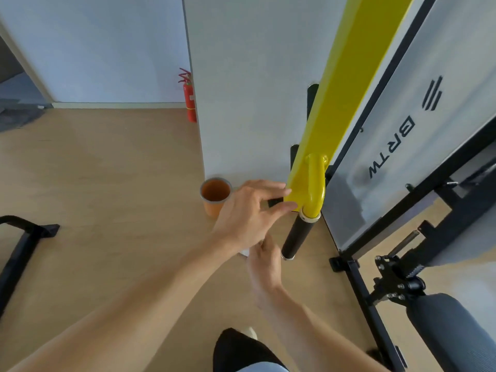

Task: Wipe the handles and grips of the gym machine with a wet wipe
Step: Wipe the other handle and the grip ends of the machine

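Note:
A yellow machine arm (pixel 346 98) slants down to a curved yellow bracket (pixel 314 189). From the bracket a black foam grip (pixel 295 236) with metal end rings hangs toward the floor. My left hand (pixel 249 213) is just left of the bracket, fingers apart, with thumb and fingertips touching the yellow arm's lower edge. My right hand (pixel 264 264) is below it, left of the grip's lower end and not touching the grip. It is closed on a white wet wipe (pixel 244 253), of which only a small corner shows beside my left wrist.
An orange cup (pixel 215 196) stands on the wooden floor by the white wall corner. A red fire extinguisher (pixel 190 102) stands farther back. The machine's black frame (pixel 362 285) and a grey roller pad (pixel 451 334) are at the right. A black bar (pixel 18 251) lies at the left.

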Demonstrator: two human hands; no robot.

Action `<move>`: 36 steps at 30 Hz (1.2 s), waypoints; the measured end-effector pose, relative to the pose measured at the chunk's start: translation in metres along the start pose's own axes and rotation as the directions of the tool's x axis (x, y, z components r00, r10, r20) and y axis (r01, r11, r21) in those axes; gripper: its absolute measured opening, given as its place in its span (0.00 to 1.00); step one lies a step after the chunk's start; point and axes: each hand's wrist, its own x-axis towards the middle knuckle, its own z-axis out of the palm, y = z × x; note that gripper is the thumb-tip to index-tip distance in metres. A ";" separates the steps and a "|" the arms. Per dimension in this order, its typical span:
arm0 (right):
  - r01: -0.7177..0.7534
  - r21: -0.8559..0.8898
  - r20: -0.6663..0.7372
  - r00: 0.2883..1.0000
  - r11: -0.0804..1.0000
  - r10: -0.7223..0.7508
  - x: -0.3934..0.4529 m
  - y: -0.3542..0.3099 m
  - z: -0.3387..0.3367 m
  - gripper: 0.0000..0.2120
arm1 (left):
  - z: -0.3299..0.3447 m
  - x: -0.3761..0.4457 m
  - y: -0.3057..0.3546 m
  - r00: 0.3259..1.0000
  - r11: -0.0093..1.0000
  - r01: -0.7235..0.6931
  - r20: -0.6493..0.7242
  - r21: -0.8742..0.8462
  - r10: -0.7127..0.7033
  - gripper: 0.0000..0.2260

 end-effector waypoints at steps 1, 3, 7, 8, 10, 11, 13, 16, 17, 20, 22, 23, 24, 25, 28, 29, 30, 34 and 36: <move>0.044 0.027 -0.044 0.998 0.999 -0.043 0.009 -0.016 0.003 0.08 | -0.008 0.006 -0.006 0.998 0.998 0.024 -0.050 -0.055 -0.027 0.15; 0.098 0.071 -0.091 0.992 0.993 -0.091 0.025 -0.046 0.009 0.11 | -0.024 0.022 -0.020 0.988 0.989 0.066 -0.128 -0.130 -0.082 0.14; 0.160 0.305 -0.120 0.984 0.939 -0.129 0.044 -0.083 0.017 0.08 | -0.039 0.060 -0.046 0.959 0.932 0.248 -0.073 -0.263 -0.276 0.18; 0.164 0.380 -0.125 0.984 0.910 -0.125 0.047 -0.093 0.018 0.07 | -0.040 0.070 -0.050 0.951 0.907 0.284 -0.033 -0.311 -0.308 0.17; 0.175 0.484 -0.162 0.981 0.857 -0.108 0.055 -0.107 0.022 0.07 | -0.043 0.089 -0.050 0.944 0.862 0.327 0.085 -0.387 -0.319 0.11; 0.181 0.514 -0.190 0.977 0.839 -0.094 0.059 -0.113 0.024 0.07 | -0.046 0.099 -0.048 0.944 0.854 0.330 0.143 -0.402 -0.297 0.09; 0.180 0.551 -0.230 0.971 0.815 -0.060 0.068 -0.123 0.031 0.07 | -0.055 0.118 -0.046 0.943 0.857 0.322 0.212 -0.402 -0.255 0.10; 0.141 0.615 -0.226 0.974 0.776 0.003 0.079 -0.133 0.041 0.09 | -0.068 0.148 -0.048 0.934 0.847 0.332 0.269 -0.415 -0.235 0.10; 0.129 0.640 -0.224 0.974 0.757 0.024 0.081 -0.137 0.044 0.10 | -0.070 0.157 -0.049 0.932 0.842 0.330 0.290 -0.426 -0.219 0.10; 0.118 0.705 -0.196 0.980 0.699 0.033 0.089 -0.148 0.048 0.16 | -0.074 0.177 -0.052 0.929 0.857 0.303 0.329 -0.418 -0.168 0.09; 0.141 0.709 -0.197 0.980 0.691 0.002 0.093 -0.157 0.049 0.21 | -0.075 0.191 -0.053 0.934 0.858 0.272 0.334 -0.436 -0.126 0.07; 0.165 0.704 -0.222 0.975 0.691 -0.007 0.095 -0.161 0.049 0.23 | -0.075 0.199 -0.052 0.935 0.862 0.253 0.341 -0.440 -0.100 0.07; 0.200 0.677 -0.257 0.966 0.709 -0.027 0.097 -0.166 0.050 0.22 | -0.074 0.207 -0.053 0.932 0.866 0.234 0.355 -0.442 -0.070 0.06; 0.233 0.632 -0.291 0.955 0.740 -0.052 0.099 -0.172 0.051 0.17 | -0.073 0.215 -0.053 0.926 0.867 0.217 0.376 -0.449 -0.037 0.06; 0.327 0.485 -0.460 0.884 0.811 -0.082 0.105 -0.187 0.057 0.10 | -0.068 0.242 -0.050 0.903 0.850 0.194 0.428 -0.489 0.040 0.06; 0.359 0.435 -0.522 0.848 0.825 -0.094 0.107 -0.193 0.060 0.15 | -0.065 0.251 -0.049 0.897 0.846 0.183 0.436 -0.500 0.064 0.07; 0.402 0.379 -0.588 0.800 0.834 -0.118 0.108 -0.198 0.063 0.18 | -0.060 0.260 -0.048 0.895 0.841 0.174 0.439 -0.513 0.082 0.07; 0.587 0.062 -0.851 0.453 0.808 -0.264 0.117 -0.227 0.075 0.14 | -0.038 0.300 -0.041 0.883 0.839 0.095 0.435 -0.536 0.178 0.05; 0.578 -0.216 -0.920 0.151 0.787 -0.363 0.124 -0.236 0.076 0.09 | -0.031 0.320 -0.035 0.843 0.860 0.034 0.477 -0.509 0.249 0.11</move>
